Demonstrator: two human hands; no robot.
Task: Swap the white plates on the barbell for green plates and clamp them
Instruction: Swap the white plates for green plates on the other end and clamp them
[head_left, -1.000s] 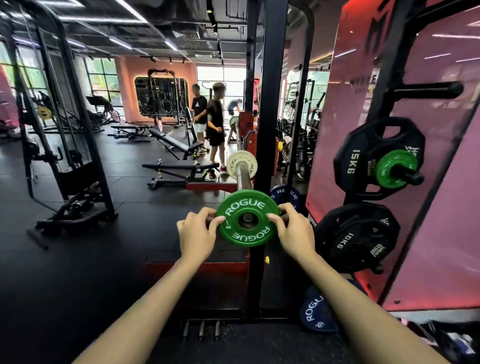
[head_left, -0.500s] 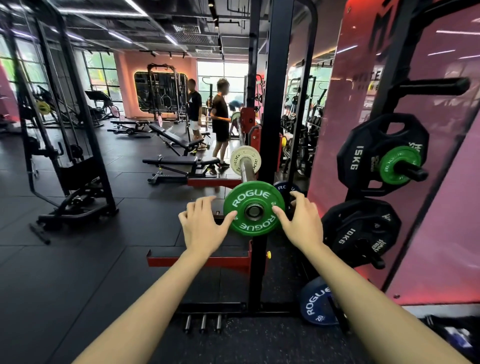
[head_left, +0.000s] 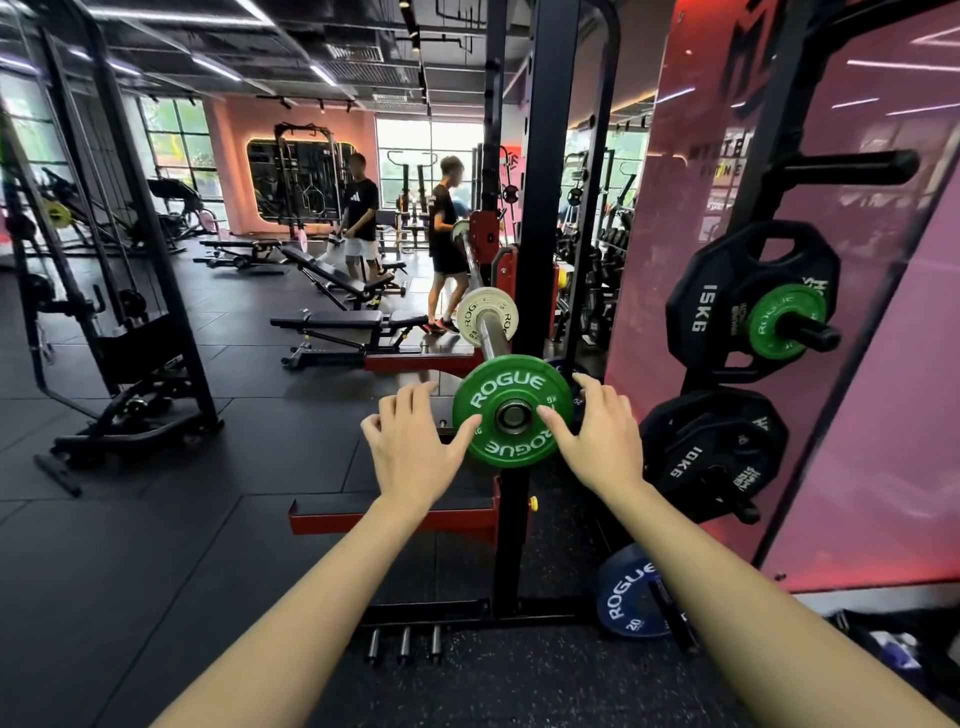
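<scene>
**Both hands flat against the green plate on the near end of the bar**

The two forearms reach forward from the bottom of the view, nearly straight, and they come closer together toward the green plate (head_left: 511, 410). This plate sits on the near sleeve of the barbell (head_left: 492, 332), and the end of the sleeve shows in the plate's centre hole. The plate faces the camera, with the white word ROGUE readable at its top and upside down at its bottom.

The left hand (head_left: 415, 441) is at the left edge of the plate. Its fingers are spread and only lightly bent, and they point up; the thumb lies on the lower left face of the plate. The right hand (head_left: 597, 431) is at the right edge. Its fingers are also extended and point up, and its thumb reaches across the plate's face close to the hub. Neither hand closes around the plate; both are opened out and only touch it.

Further along the bar, a white plate (head_left: 485, 317) is mounted on the far end. The bar rests in a black rack (head_left: 540, 208). On the right, a second green plate (head_left: 784, 319) hangs on a storage peg in front of a black 15KG plate (head_left: 717, 312), and a black 10KG plate (head_left: 711, 457) hangs lower. A blue plate (head_left: 631, 597) leans on the floor near the base of the rack.
</scene>
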